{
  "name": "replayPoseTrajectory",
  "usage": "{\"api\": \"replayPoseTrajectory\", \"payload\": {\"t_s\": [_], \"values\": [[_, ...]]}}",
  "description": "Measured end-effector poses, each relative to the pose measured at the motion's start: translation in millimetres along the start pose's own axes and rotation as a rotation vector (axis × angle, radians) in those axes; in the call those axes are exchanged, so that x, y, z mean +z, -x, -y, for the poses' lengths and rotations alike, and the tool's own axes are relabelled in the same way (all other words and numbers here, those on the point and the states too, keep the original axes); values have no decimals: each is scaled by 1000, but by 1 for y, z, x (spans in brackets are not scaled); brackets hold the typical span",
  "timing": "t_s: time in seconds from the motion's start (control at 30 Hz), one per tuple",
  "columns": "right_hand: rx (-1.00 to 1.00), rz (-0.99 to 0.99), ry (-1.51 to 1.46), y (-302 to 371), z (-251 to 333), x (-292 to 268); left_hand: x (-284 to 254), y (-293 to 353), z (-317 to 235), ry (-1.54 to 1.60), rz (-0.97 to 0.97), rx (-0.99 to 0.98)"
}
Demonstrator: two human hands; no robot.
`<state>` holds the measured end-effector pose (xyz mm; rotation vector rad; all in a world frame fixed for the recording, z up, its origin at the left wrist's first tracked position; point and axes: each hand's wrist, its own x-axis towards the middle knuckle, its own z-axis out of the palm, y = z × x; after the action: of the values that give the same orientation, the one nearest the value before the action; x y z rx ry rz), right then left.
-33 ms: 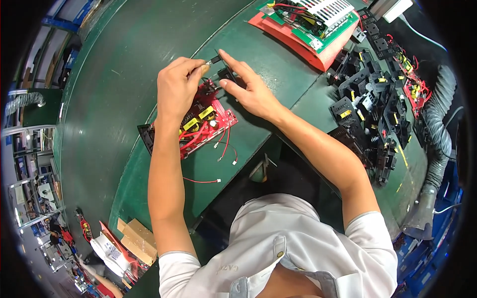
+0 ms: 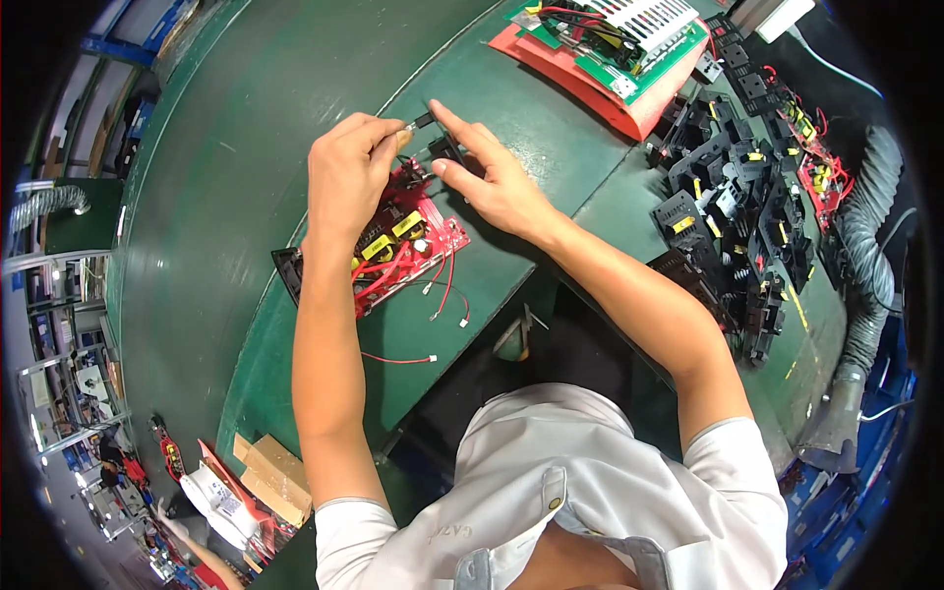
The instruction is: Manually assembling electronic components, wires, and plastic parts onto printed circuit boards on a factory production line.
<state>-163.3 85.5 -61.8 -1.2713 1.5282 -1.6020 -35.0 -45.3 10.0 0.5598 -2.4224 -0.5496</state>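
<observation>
A red circuit board (image 2: pixel 403 241) with yellow-labelled parts and loose red wires lies on the green bench, partly behind my left forearm. At its far end, the fingertips of my left hand (image 2: pixel 349 175) pinch a small light-coloured piece, perhaps a wire terminal; its exact kind is too small to tell. My right hand (image 2: pixel 500 182) is closed round a black plastic part (image 2: pixel 444 149), its thumb on the near side and forefinger along the far edge. The left fingertips' piece meets this part, or lies very close to it.
Black plastic housings (image 2: pixel 728 197) with yellow labels are heaped on the right. Beyond my right hand, a red tray (image 2: pixel 600 84) carries a green board with a white slotted cover. A grey flexible duct (image 2: pixel 870 216) runs down the right side; a cardboard box (image 2: pixel 273 477) is at lower left.
</observation>
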Motion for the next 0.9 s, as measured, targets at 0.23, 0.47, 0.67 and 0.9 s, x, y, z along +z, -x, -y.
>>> {"api": "replayPoseTrajectory", "payload": {"t_s": [0.23, 0.47, 0.67, 0.9], "values": [[-4, -22, 157, -1, 4, 6, -1, -6, 0, -124, 95, -30], [-122, -103, 383, 11, 12, -10, -49, 12, -16, 95, -65, -65], [-219, 189, 605, 64, 70, -9, -118, 33, -23, 162, -77, -45], [-261, 510, 927, 77, 62, 23, -131, 34, -38, 213, -91, 18]]}}
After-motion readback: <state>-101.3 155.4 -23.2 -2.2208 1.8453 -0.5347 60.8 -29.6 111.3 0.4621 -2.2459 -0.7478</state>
